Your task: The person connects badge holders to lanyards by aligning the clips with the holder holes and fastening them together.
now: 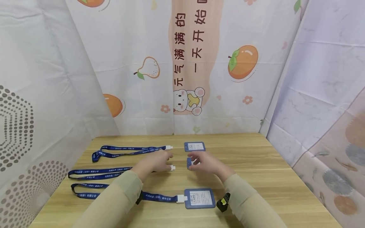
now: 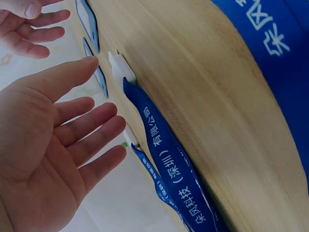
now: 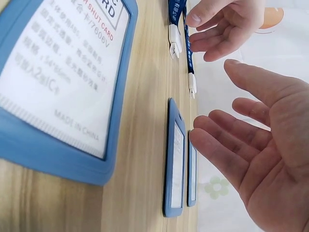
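Note:
My left hand (image 1: 156, 161) hovers near the white clip (image 1: 172, 167) of the middle blue lanyard (image 1: 99, 173); its fingers are spread and hold nothing in the left wrist view. Over the middle blue badge holder (image 1: 189, 163), which it partly hides, is my right hand (image 1: 206, 162). The right wrist view shows that hand with loosely bent fingers and nothing in them, apart from the holder (image 3: 175, 166). Closer to me, a front lanyard (image 1: 159, 197) lies with its white clip (image 1: 181, 199) at the end of another badge holder (image 1: 200, 199).
At the back of the wooden table (image 1: 256, 190) lie a third lanyard (image 1: 131, 148) and, separate to its right, a third badge holder (image 1: 195, 146). Printed curtains (image 1: 119, 63) enclose the back and sides. Both forearms cross above the front of the table.

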